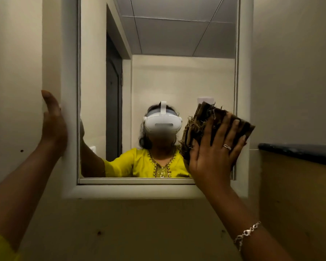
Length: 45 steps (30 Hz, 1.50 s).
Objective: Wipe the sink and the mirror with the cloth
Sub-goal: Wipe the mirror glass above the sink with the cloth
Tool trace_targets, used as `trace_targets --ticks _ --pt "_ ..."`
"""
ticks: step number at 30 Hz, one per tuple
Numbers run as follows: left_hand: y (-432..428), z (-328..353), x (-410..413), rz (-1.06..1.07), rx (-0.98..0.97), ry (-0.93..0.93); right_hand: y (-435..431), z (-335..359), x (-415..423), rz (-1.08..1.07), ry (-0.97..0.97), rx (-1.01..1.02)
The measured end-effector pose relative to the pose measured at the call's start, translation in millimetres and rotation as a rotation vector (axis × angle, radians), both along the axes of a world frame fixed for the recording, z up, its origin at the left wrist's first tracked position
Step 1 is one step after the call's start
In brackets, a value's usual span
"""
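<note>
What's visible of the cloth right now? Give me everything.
The cloth is brown and looks like coarse woven fabric, folded into several layers, with frayed, stringy threads along its left and top edges. It lies flat against the lower right part of the mirror, close to the frame's right side. The right hand presses it to the glass with straight, spread fingers and covers its middle, so only its upper and side edges show.

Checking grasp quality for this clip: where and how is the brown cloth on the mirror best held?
Press a flat palm on the broad face of the cloth, coming straight at the mirror from the front, as the right hand does. It lies flat against the glass; its frayed left edge would likely make a poor grip.
</note>
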State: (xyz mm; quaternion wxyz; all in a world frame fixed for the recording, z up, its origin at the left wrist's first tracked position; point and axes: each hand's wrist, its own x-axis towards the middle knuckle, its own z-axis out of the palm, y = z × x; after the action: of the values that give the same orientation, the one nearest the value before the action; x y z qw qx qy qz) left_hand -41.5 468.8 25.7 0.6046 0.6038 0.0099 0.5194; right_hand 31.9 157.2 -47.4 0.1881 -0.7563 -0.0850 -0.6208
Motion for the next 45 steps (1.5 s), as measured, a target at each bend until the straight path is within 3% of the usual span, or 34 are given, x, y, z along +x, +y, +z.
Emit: trace_targets --ticks 8,20,31,45 --pt "-35.6 3.0 -17.5 0.138 0.019 0.022 49.0 -5.6 -18.6 0.032 0.008 -0.108" --pt "-29.9 -0.7 -17.6 0.048 0.052 0.046 97.1 22.2 -34.1 0.185 -0.216 -0.768" --pt "-40.9 3.1 -22.8 0.078 0.096 -0.020 117.4 33.5 -38.5 0.218 -0.281 -1.187" --pt "-44.6 3.4 -23.7 0.207 0.192 0.044 111.5 30.6 -36.8 0.357 -0.346 -1.450"
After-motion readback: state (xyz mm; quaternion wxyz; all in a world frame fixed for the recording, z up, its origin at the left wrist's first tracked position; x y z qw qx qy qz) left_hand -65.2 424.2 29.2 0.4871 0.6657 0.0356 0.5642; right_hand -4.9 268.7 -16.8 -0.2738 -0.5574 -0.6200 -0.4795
